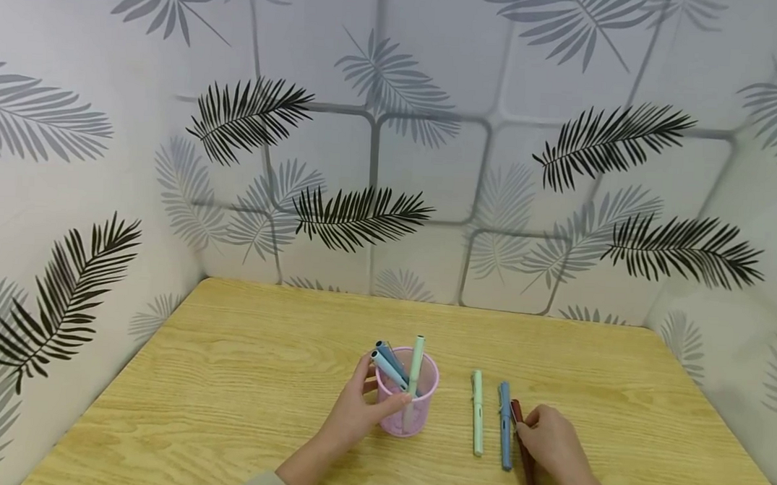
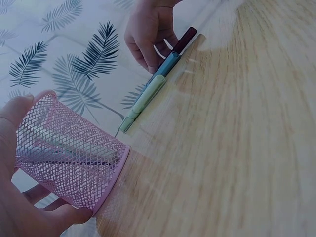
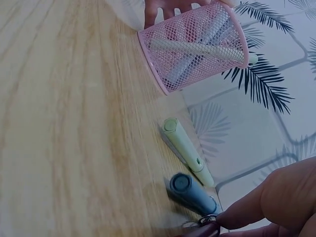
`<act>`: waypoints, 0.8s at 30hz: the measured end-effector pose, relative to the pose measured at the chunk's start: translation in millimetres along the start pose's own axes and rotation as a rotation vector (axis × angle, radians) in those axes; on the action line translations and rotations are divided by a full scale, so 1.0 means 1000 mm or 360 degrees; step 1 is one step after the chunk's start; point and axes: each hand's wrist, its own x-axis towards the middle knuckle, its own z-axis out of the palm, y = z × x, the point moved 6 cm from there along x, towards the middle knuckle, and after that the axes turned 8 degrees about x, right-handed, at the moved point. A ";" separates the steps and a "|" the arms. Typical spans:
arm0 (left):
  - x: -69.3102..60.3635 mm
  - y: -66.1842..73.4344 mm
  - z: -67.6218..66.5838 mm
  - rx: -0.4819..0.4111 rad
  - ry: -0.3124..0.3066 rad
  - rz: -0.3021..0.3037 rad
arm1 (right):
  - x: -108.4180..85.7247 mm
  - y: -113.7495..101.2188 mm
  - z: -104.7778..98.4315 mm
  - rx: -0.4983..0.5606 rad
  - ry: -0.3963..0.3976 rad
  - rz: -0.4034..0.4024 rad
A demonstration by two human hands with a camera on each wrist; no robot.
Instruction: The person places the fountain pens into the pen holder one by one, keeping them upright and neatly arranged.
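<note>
Lead: We begin at the right hand (image 1: 552, 438). What are its fingers doing?

Second: We record them pinching the red pen (image 1: 530, 469) by its clip end. Most of the pen extends from the fingertips toward the person. We cannot tell whether it is raised off the table (image 1: 260, 353).

Lead: And just beyond those fingers?

Second: We find the blue pen (image 1: 505, 426) just to the left of the red pen; contact between the two, we cannot confirm. Next, slightly farther left, lies the green pen (image 1: 478, 413), roughly parallel to the blue pen and apart from it.

Lead: The left hand (image 1: 357, 406)?

Second: We observe it gripping the cup (image 1: 390, 423), thumb at the near rim, fingers curled round the left side. The cup is pink mesh and stands upright.

Lead: Contents?

Second: We see a mint pen (image 1: 417, 359), nearly upright, and a pale pen (image 1: 389, 369) and a dark-blue pen (image 1: 382, 348), both leaning left.

Lead: Surroundings?

Second: We note a leaf-patterned wall (image 1: 431, 165) behind the wood-grain table.
</note>
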 end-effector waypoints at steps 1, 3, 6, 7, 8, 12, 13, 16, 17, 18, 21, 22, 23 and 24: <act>0.000 -0.001 0.000 -0.0001 0.0002 0.0001 | 0.000 0.000 0.000 0.0006 -0.0005 -0.0001; 0.000 -0.001 0.000 0.0000 0.0004 0.0000 | 0.000 -0.001 0.000 0.0018 -0.0011 -0.0003; 0.000 -0.002 0.000 0.0000 0.0005 0.0003 | 0.001 -0.002 0.000 0.0026 -0.0019 0.0006; 0.000 -0.001 0.000 0.0001 0.0005 0.0001 | 0.001 -0.002 0.000 0.0023 -0.0024 0.0007; -0.001 0.002 -0.001 0.0004 0.0001 -0.0005 | 0.001 -0.003 0.000 0.0018 -0.0024 0.0003; -0.008 0.022 -0.004 0.0005 -0.0012 -0.0012 | 0.001 -0.003 0.000 0.0008 -0.0038 -0.0004; -0.010 0.026 -0.005 0.0010 -0.0015 -0.0015 | 0.001 -0.003 0.000 0.0010 -0.0042 -0.0003; -0.013 0.033 -0.005 0.0008 -0.0023 -0.0014 | 0.002 -0.002 0.001 0.0015 -0.0051 0.0003; -0.013 0.033 -0.005 0.0008 -0.0024 -0.0015 | 0.002 -0.002 0.001 0.0012 -0.0052 0.0000; -0.013 0.033 -0.005 0.0007 -0.0024 -0.0016 | 0.003 -0.002 0.001 0.0005 -0.0054 -0.0001; -0.013 0.032 -0.005 -0.0001 -0.0026 -0.0023 | 0.003 -0.002 0.001 -0.0004 -0.0064 -0.0006; -0.013 0.032 -0.005 -0.0002 -0.0027 -0.0022 | 0.003 -0.002 0.001 0.0001 -0.0071 -0.0004; -0.013 0.031 -0.005 -0.0006 -0.0028 -0.0023 | 0.003 -0.002 0.001 0.0009 -0.0077 0.0000; -0.013 0.031 -0.005 -0.0009 -0.0030 -0.0025 | 0.003 -0.002 0.001 0.0018 -0.0082 0.0004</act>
